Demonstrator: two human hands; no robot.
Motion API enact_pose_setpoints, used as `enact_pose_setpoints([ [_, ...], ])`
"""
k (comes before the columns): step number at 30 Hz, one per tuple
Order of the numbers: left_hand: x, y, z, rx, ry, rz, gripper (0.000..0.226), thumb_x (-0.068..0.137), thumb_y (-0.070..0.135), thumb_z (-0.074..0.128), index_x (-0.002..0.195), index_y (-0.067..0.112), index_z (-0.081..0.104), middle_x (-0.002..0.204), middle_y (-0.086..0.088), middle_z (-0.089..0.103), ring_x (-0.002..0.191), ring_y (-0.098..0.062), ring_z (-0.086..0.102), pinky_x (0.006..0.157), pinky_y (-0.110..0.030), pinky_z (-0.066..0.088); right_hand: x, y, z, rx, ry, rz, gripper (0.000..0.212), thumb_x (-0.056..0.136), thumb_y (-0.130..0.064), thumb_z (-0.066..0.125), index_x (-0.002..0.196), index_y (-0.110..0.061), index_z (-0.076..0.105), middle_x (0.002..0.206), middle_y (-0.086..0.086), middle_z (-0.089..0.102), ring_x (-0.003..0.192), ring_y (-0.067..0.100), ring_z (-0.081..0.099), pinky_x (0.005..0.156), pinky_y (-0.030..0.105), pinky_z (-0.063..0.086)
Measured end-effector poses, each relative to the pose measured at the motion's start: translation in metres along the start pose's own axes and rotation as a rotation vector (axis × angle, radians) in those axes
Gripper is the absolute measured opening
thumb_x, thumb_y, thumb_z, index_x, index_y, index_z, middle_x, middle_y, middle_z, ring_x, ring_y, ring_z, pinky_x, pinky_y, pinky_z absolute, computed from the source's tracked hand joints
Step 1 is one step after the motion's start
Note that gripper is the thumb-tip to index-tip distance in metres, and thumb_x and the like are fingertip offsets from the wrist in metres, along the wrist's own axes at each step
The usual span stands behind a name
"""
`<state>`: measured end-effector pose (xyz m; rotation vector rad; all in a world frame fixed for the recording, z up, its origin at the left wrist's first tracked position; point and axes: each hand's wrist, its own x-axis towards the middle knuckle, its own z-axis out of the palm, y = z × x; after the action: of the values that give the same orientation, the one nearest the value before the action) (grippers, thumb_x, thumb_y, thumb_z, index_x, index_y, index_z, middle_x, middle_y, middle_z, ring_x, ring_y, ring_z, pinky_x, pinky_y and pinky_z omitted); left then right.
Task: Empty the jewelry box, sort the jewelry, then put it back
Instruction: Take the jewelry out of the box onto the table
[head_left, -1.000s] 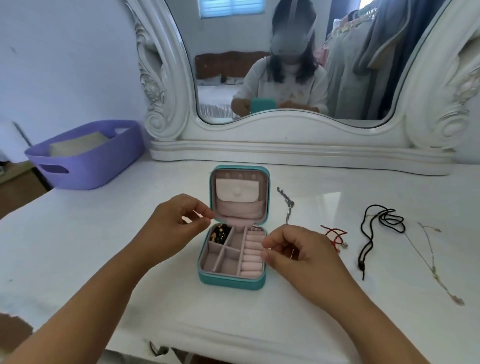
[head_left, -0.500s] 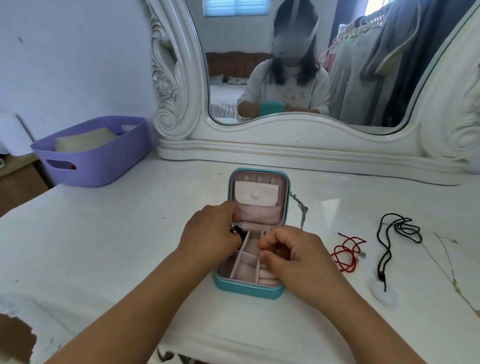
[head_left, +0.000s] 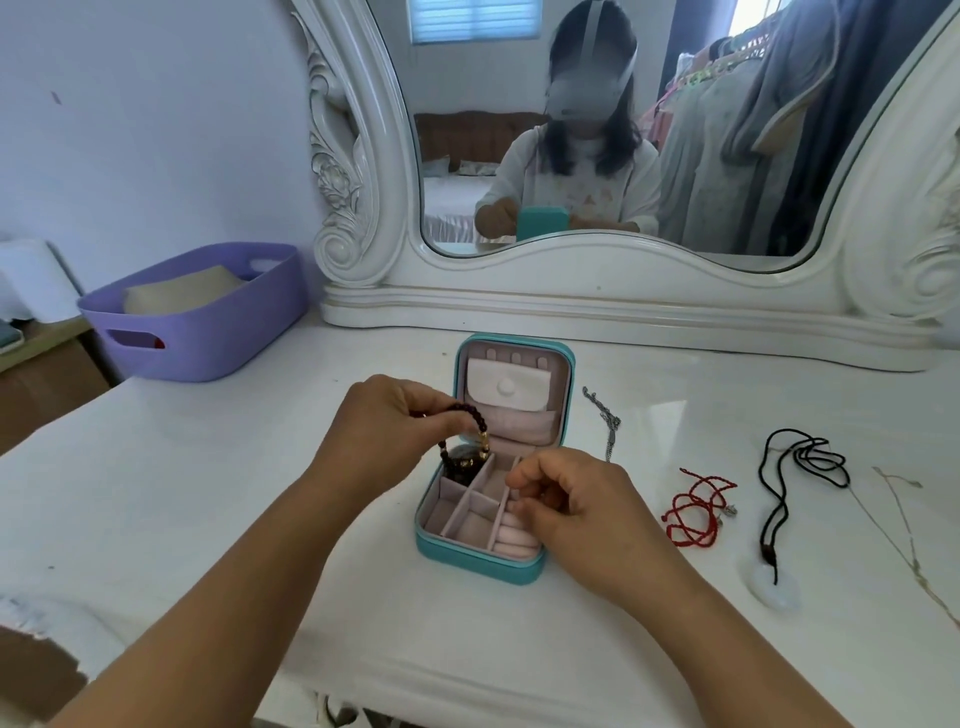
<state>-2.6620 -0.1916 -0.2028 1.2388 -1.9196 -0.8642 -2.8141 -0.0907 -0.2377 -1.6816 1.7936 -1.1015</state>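
Note:
A small teal jewelry box (head_left: 470, 562) stands open on the white dressing table (head_left: 208, 493), its pink lid upright. My left hand (head_left: 387, 431) pinches a dark beaded bracelet (head_left: 470, 441) and holds it partly above the box's back-left compartment. My right hand (head_left: 576, 512) hovers over the box's right side with fingers curled, nothing visible in them. On the table right of the box lie a silver chain (head_left: 605, 421), a red cord bracelet (head_left: 696, 512), a black cord necklace (head_left: 795, 473) with a pale pendant (head_left: 774, 590), and a thin gold chain (head_left: 904, 525).
A purple plastic basket (head_left: 208, 317) sits at the back left of the table. A large white ornate mirror (head_left: 597, 296) stands along the back edge. The table's near edge runs just under my forearms.
My left hand reached into the box's back-left compartment and has lifted the beaded bracelet partly out. My right hand moved closer over the box. The camera view shifted left.

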Motion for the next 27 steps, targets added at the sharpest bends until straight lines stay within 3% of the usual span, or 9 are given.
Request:
enact_pose_setpoints([
  [5, 0.000, 0.018, -0.011, -0.149, 0.047, 0.083, 0.009, 0.077, 0.021, 0.070, 0.069, 0.022, 0.074, 0.063, 0.003, 0.071, 0.058, -0.001, 0.058, 0.056, -0.011, 0.045, 0.001, -0.003, -0.004, 0.074, -0.010, 0.026, 0.014, 0.083, -0.011, 0.063, 0.090, -0.023, 0.065, 0.076, -0.011, 0.061, 0.066, -0.005, 0.055, 0.060, 0.005, 0.044],
  [10, -0.010, 0.046, -0.016, -0.373, -0.065, 0.129, 0.010, 0.081, 0.015, 0.065, 0.073, 0.014, 0.071, 0.063, -0.003, 0.068, 0.060, -0.011, 0.061, 0.055, -0.015, 0.049, 0.003, -0.018, -0.015, 0.215, 0.143, 0.030, 0.023, 0.084, -0.021, 0.063, 0.104, -0.032, 0.057, 0.090, -0.017, 0.060, 0.070, -0.011, 0.054, 0.057, 0.007, 0.045],
  [13, -0.017, 0.059, -0.011, -0.461, -0.141, 0.116, 0.009, 0.080, 0.014, 0.065, 0.075, 0.011, 0.072, 0.064, -0.002, 0.070, 0.061, -0.013, 0.064, 0.055, -0.017, 0.054, 0.003, -0.024, -0.024, 0.402, 0.172, 0.037, 0.031, 0.080, -0.031, 0.065, 0.110, -0.034, 0.056, 0.100, -0.016, 0.062, 0.077, 0.002, 0.058, 0.060, 0.016, 0.047],
  [15, -0.022, 0.064, -0.004, -0.506, -0.212, 0.098, 0.010, 0.081, 0.015, 0.064, 0.077, 0.009, 0.072, 0.068, -0.006, 0.071, 0.062, -0.015, 0.066, 0.054, -0.020, 0.054, -0.001, -0.028, -0.031, 0.565, 0.148, 0.032, 0.024, 0.079, -0.028, 0.064, 0.103, -0.027, 0.060, 0.084, -0.015, 0.068, 0.068, 0.002, 0.060, 0.054, 0.012, 0.043],
  [18, -0.032, 0.062, 0.010, -0.537, -0.274, 0.035, 0.015, 0.083, 0.014, 0.063, 0.084, 0.001, 0.071, 0.076, -0.019, 0.070, 0.064, -0.019, 0.067, 0.052, -0.020, 0.053, -0.012, -0.023, -0.042, 0.648, 0.146, 0.003, 0.006, 0.083, -0.007, 0.061, 0.081, -0.013, 0.063, 0.061, -0.004, 0.068, 0.049, 0.006, 0.054, 0.045, 0.013, 0.040],
  [22, -0.050, 0.052, 0.038, -0.516, -0.312, -0.089, 0.009, 0.082, 0.009, 0.065, 0.086, 0.005, 0.071, 0.068, -0.009, 0.067, 0.057, -0.015, 0.065, 0.053, -0.023, 0.056, -0.036, -0.002, -0.057, 0.588, 0.162, 0.104, 0.006, 0.080, -0.004, 0.065, 0.078, -0.010, 0.065, 0.055, 0.003, 0.064, 0.045, 0.013, 0.050, 0.043, 0.019, 0.040],
  [27, -0.083, 0.041, 0.076, -0.346, -0.456, -0.085, 0.006, 0.081, 0.011, 0.067, 0.083, 0.016, 0.065, 0.059, -0.002, 0.064, 0.047, -0.014, 0.061, 0.049, -0.024, 0.052, -0.073, 0.022, -0.072, 0.437, 0.110, 0.249, 0.006, 0.076, -0.004, 0.069, 0.078, -0.007, 0.064, 0.055, 0.008, 0.061, 0.040, 0.016, 0.048, 0.039, 0.023, 0.037],
])
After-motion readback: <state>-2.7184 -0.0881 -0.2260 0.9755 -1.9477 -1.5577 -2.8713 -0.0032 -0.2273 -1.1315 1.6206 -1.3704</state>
